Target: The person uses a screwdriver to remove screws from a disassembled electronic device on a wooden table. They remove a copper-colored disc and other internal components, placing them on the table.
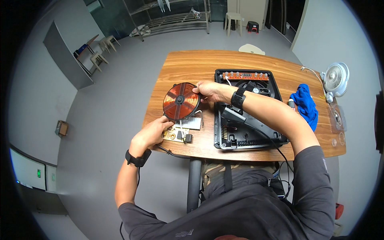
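A round induction coil (173,94) of copper windings with dark spokes is at the left part of the table. Its right rim is pinched by my right hand (212,91). My left hand (151,134) has its fingers closed at the coil's lower left rim, beside a circuit board (171,135); which of the two it grips I cannot tell. A silver finned heat sink (192,123) on the board lies partly under the coil. Right of these rests an open black cooktop housing (250,138), partly covered by my right forearm.
An orange strip board (244,76) with buttons lies along the housing's far edge. At the table's right are a blue cloth (306,106), a white fan (336,78) and a clear plastic tray (337,119). A black cable (172,153) runs along the near table edge.
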A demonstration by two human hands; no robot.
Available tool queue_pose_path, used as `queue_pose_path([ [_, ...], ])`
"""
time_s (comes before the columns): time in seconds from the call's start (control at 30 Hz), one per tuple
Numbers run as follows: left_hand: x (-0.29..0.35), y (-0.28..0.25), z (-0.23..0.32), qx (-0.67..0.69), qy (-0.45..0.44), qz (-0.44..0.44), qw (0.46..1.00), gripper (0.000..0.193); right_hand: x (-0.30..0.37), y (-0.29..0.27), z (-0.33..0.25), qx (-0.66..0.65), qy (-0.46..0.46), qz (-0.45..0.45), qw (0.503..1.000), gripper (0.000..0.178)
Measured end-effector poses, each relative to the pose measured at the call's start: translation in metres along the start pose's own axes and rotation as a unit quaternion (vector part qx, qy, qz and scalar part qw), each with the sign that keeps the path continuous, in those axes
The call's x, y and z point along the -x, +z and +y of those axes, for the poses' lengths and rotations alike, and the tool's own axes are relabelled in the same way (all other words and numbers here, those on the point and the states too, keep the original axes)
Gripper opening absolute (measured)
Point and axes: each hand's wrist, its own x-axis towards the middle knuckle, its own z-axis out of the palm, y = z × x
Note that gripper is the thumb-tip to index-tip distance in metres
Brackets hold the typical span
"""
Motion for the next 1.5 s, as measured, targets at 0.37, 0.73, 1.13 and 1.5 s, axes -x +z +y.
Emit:
queue_pose_path([
  [0.37,0.003,-0.003,-0.004,0.047,0.008,0.018,0.999,0.067,-0.015,0.007,0.006,0.013,0.041,0.002,0.999,0.015],
  [0.73,0.005,-0.003,-0.005,0.038,-0.009,0.022,0.999,0.070,-0.007,0.004,-0.002,0.284,-0.001,0.052,0.958,0.030],
  [1.13,0.003,-0.006,-0.002,0.065,-0.031,0.008,0.997,0.071,-0.016,0.011,0.003,0.460,-0.079,0.074,0.882,0.026],
  [1.5,0.003,-0.004,-0.004,0.047,-0.008,0.025,0.999,0.067,-0.007,0.008,-0.001,0.519,-0.107,0.090,0.843,0.036],
])
